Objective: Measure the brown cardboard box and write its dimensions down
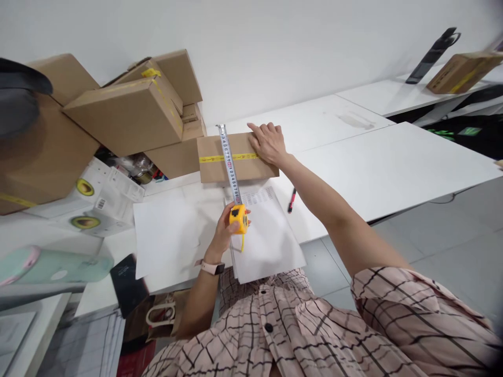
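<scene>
My left hand [225, 230] is closed round a yellow tape measure [239, 219] above a stack of paper [271, 246]. Its silver blade [228, 162] is pulled out across the top of a cardboard box [212, 173] and reaches past the box's far edge. Yellow tape [211, 158] runs along the box. On the box's right end lies my right hand [268, 142], palm down, with the index finger stretched out and the others bent over the far edge. The person's wrist strap shows on the left arm.
A red and black pen [292, 200] lies right of the papers. Large cardboard boxes [129, 112] are piled on the left, above white boxes with avocado pictures [106, 204]. A dark bottle [430, 57] and another carton [463, 73] stand at the far right. White sheets [165, 235] lie on the left.
</scene>
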The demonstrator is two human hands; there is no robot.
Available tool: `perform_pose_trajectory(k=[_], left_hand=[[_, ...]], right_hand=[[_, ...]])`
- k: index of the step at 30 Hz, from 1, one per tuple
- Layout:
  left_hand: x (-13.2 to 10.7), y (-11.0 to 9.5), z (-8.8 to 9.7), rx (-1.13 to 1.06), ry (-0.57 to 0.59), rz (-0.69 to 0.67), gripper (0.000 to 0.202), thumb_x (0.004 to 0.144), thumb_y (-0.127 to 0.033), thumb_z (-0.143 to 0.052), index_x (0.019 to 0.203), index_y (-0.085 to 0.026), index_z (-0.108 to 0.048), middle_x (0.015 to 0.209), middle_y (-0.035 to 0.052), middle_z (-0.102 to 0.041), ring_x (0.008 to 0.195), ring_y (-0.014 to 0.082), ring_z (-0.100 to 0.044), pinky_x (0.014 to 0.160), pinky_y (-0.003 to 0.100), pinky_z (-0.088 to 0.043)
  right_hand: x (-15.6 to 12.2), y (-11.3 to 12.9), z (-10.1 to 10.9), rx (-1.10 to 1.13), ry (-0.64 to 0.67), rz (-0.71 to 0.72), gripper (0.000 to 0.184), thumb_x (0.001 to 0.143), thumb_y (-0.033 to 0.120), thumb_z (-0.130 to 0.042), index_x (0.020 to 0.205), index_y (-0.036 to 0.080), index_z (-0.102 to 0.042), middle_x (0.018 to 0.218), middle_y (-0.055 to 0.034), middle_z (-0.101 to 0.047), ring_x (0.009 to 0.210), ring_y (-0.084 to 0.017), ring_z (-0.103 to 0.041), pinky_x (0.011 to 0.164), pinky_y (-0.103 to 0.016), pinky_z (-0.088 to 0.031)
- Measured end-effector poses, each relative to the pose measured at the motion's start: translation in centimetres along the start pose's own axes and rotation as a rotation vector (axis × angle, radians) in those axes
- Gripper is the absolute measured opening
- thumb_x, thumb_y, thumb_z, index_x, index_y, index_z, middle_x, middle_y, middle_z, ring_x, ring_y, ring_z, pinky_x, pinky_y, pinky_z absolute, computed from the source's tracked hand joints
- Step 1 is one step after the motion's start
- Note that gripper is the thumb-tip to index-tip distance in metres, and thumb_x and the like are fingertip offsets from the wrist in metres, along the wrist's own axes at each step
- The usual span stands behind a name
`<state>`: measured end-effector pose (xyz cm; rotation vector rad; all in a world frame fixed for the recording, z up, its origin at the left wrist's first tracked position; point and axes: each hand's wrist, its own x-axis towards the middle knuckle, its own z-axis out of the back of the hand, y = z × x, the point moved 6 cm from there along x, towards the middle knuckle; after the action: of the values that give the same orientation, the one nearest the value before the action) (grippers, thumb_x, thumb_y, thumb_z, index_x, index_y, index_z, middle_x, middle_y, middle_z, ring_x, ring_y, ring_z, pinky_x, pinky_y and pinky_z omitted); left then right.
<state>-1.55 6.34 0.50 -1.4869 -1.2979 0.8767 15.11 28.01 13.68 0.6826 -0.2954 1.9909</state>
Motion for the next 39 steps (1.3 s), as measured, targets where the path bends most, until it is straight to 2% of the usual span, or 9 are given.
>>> perform_pose_trajectory(k=[8, 13, 17, 21, 25, 28, 31, 34, 39], left_hand=[[-7.9, 3.8, 1.5, 0.014, -0.052, 0.131, 0.068, 0.072, -0.047, -0.084, 0.129, -0.025, -0.054, 0.118, 0.011, -0.07, 0.093, 0.0235, -0.072, 0.086, 0.04, -0.057], [-7.9, 3.8, 1.6, 0.061, -0.041, 0.164, 0.07, 0.071, -0.05, -0.083, 0.129, -0.024, -0.055, 0.117, 0.0117, -0.069, 0.094, 0.0237, -0.07, 0.085, 0.038, -0.056], [-8.1, 3.0, 1.0, 0.149, -0.012, 0.19, 0.074, 0.07, -0.049, -0.083, 0.133, -0.024, -0.052, 0.118, 0.0117, -0.068, 0.096, 0.0243, -0.068, 0.084, 0.037, -0.055], [-9.4, 1.8, -0.1, 0.495, 0.044, 0.222, 0.076, 0.07, -0.038, -0.085, 0.138, -0.025, -0.055, 0.127, 0.0106, -0.066, 0.114, 0.0294, -0.062, 0.098, 0.041, -0.05], [-10.2, 1.4, -1.4, 0.706, 0.116, 0.239, 0.076, 0.064, -0.034, -0.089, 0.134, -0.027, -0.061, 0.127, 0.0094, -0.066, 0.116, 0.0331, -0.061, 0.103, 0.045, -0.047], [-9.9, 1.8, -2.1, 0.634, 0.092, 0.228, 0.088, 0.067, -0.033, -0.088, 0.146, -0.031, -0.049, 0.128, 0.0085, -0.064, 0.11, 0.0292, -0.063, 0.1, 0.044, -0.048], [-9.3, 1.6, -2.1, 0.586, -0.047, 0.138, 0.111, 0.065, -0.029, -0.09, 0.157, -0.034, -0.029, 0.133, 0.0091, -0.059, 0.11, 0.0268, -0.063, 0.102, 0.045, -0.047], [-8.6, 0.0, -2.0, 0.616, -0.129, 0.02, 0.113, 0.063, -0.028, -0.091, 0.157, -0.034, -0.029, 0.127, 0.0081, -0.061, 0.112, 0.0274, -0.062, 0.106, 0.046, -0.044], [-5.1, -7.5, -1.0, 0.771, -0.218, -0.298, 0.102, 0.068, -0.031, -0.089, 0.153, -0.034, -0.032, 0.13, 0.0085, -0.059, 0.115, 0.0269, -0.063, 0.107, 0.048, -0.047]], right_hand=[[-8.4, 2.2, -0.5, 0.087, -0.015, 0.059, 0.06, 0.1, 0.063, -0.032, 0.139, 0.024, -0.055, 0.133, -0.0156, -0.059, 0.121, -0.034, -0.047, 0.104, -0.051, -0.031], [-11.7, 2.4, -2.2, 0.137, 0.046, 0.044, 0.052, 0.102, 0.053, -0.037, 0.141, 0.024, -0.056, 0.138, -0.0154, -0.057, 0.127, -0.032, -0.045, 0.106, -0.05, -0.03], [-11.7, 2.5, -0.2, 0.271, 0.0, -0.097, 0.048, 0.105, 0.047, -0.032, 0.137, 0.025, -0.06, 0.133, -0.0136, -0.061, 0.126, -0.031, -0.048, 0.106, -0.051, -0.033], [-13.7, 1.4, 4.0, 0.687, -0.086, -0.374, 0.061, 0.104, 0.06, -0.02, 0.133, 0.026, -0.061, 0.101, -0.0084, -0.067, 0.095, -0.024, -0.06, 0.086, -0.042, -0.049], [-18.1, 1.2, 5.9, 1.062, -0.067, -0.545, 0.055, 0.094, 0.072, -0.045, 0.098, 0.023, -0.069, 0.066, 0.001, -0.051, 0.059, -0.014, -0.049, 0.058, -0.03, -0.046], [-21.8, 2.1, 6.3, 1.116, -0.11, -0.636, 0.048, 0.09, 0.071, -0.054, 0.081, 0.024, -0.063, 0.06, 0.0032, -0.045, 0.053, -0.013, -0.043, 0.051, -0.028, -0.04], [-24.3, 4.7, 5.7, 1.109, 0.018, -0.548, 0.04, 0.093, 0.064, -0.052, 0.085, 0.026, -0.063, 0.068, 0.0006, -0.056, 0.06, -0.016, -0.053, 0.058, -0.031, -0.045], [-25.8, 5.2, 4.4, 1.005, 0.094, -0.527, 0.036, 0.096, 0.058, -0.048, 0.102, 0.028, -0.065, 0.074, -0.0002, -0.061, 0.068, -0.019, -0.06, 0.067, -0.033, -0.047], [-26.7, -1.3, 0.8, 0.547, -0.031, -0.879, 0.038, 0.098, 0.054, -0.04, 0.109, 0.023, -0.06, 0.077, -0.0023, -0.066, 0.074, -0.021, -0.061, 0.074, -0.034, -0.044]])
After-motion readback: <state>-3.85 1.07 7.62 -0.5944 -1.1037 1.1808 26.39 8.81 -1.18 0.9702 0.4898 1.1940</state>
